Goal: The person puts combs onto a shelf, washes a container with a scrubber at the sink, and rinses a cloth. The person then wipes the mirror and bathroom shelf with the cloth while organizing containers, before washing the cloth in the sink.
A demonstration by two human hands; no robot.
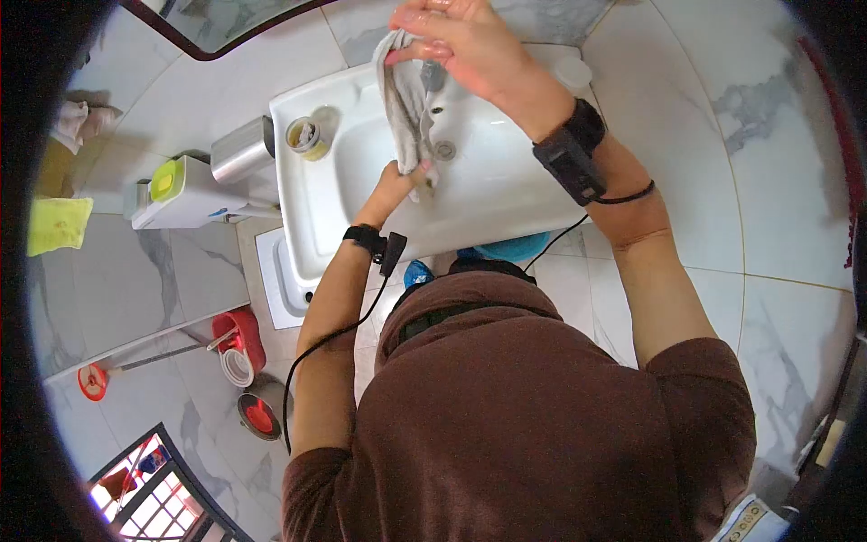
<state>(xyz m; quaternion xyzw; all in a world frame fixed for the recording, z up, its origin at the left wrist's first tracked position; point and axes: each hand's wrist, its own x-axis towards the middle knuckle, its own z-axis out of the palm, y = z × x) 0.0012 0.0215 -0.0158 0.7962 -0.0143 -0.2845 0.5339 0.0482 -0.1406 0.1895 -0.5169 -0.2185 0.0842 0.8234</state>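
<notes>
A pale grey cloth (397,104) hangs stretched over the white washbasin (352,223), between my two hands. My right hand (470,45) is raised near the back of the basin, its fingers closed around the cloth's upper end and wet-looking. Lower down, my left hand (390,191) grips the cloth's other end near the basin's front. Partly covered by the cloth and my right hand is the tap (433,76). The drain (443,150) shows in the basin bowl.
A glass jar (305,138) stands on the basin's left ledge, and a white round container (573,72) at its right back corner. A metal cylinder (242,149) is left of the basin. Below its front edge shows a blue tub (511,247). Cables run from both wrist devices.
</notes>
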